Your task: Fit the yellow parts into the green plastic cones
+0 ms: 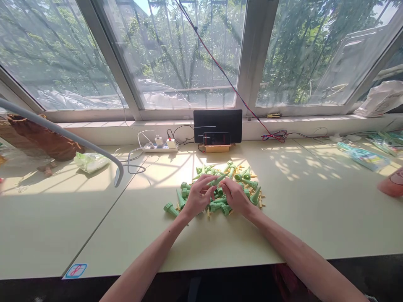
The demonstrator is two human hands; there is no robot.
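Green cone (217, 180) is being pinched closely by left hand (197, 199) | 3 o'clock: right hand (235, 195), fingers closed, content unclear | loose cones (170, 208) are being seen around; done share untellable

Both forearms reached in from the lower edge, angled inward, bare. Left hand (200, 196): palm down, turned toward the right, fingers curled, thumb bent in under them. Right hand (234, 193): turned in to face it, fingers folded, fingertips near the left's. Wrists low, well apart; hands close together.
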